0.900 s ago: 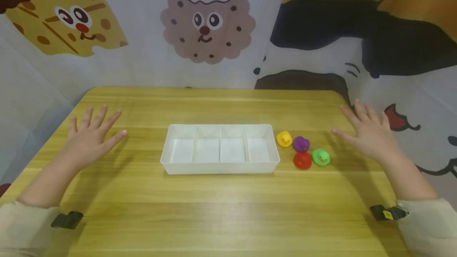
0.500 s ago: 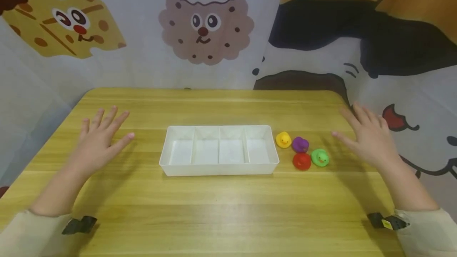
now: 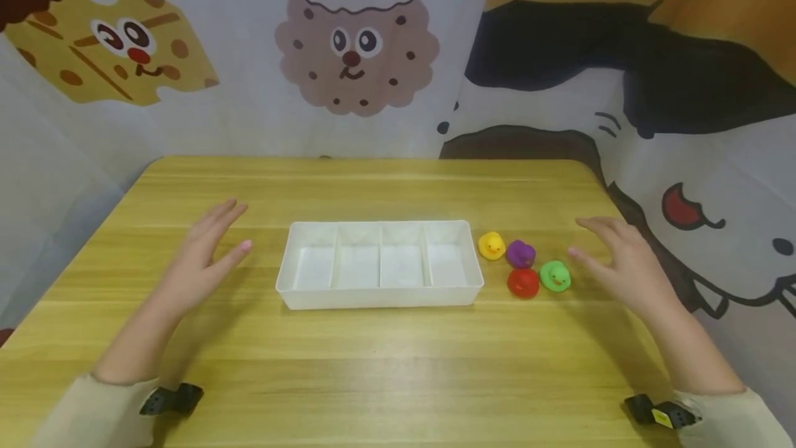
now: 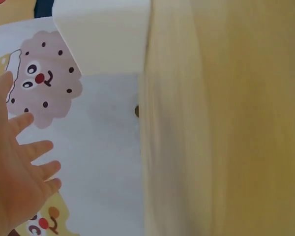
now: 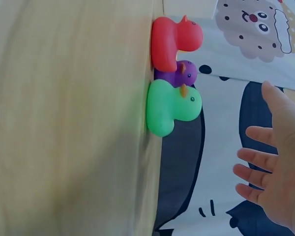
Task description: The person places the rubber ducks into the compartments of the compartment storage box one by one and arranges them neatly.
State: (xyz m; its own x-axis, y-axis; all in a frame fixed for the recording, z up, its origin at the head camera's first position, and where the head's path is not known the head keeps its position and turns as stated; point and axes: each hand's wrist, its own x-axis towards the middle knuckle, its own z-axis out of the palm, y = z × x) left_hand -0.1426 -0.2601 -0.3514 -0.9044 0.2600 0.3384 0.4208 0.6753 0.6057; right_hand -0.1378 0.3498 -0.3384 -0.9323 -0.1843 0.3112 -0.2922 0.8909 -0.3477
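A white tray with four compartments is at the middle of the table; its front wall (image 3: 381, 298) faces me. To its right sit small rubber ducks: a yellow duck (image 3: 492, 246), a purple duck (image 3: 521, 254), a red duck (image 3: 524, 283) and a green duck (image 3: 555, 276). My right hand (image 3: 631, 268) hovers right of the green duck, fingers extended and holding nothing. My left hand (image 3: 197, 265) is raised left of the tray, thumb apart from the fingers, also holding nothing. In the right wrist view the purple duck (image 5: 179, 74) is partly hidden behind the red duck (image 5: 174, 44) and green duck (image 5: 169, 105).
The wooden table (image 3: 373, 379) has its far edge against a cloth (image 3: 249, 116) printed with cartoon figures. Dark devices are strapped at both wrists, such as the left wrist camera (image 3: 172, 399).
My left hand has moved right toward the tray and turned thumb-up. The right hand has come slightly inward and lower, its fingers closer together. Tray and ducks stay in place.
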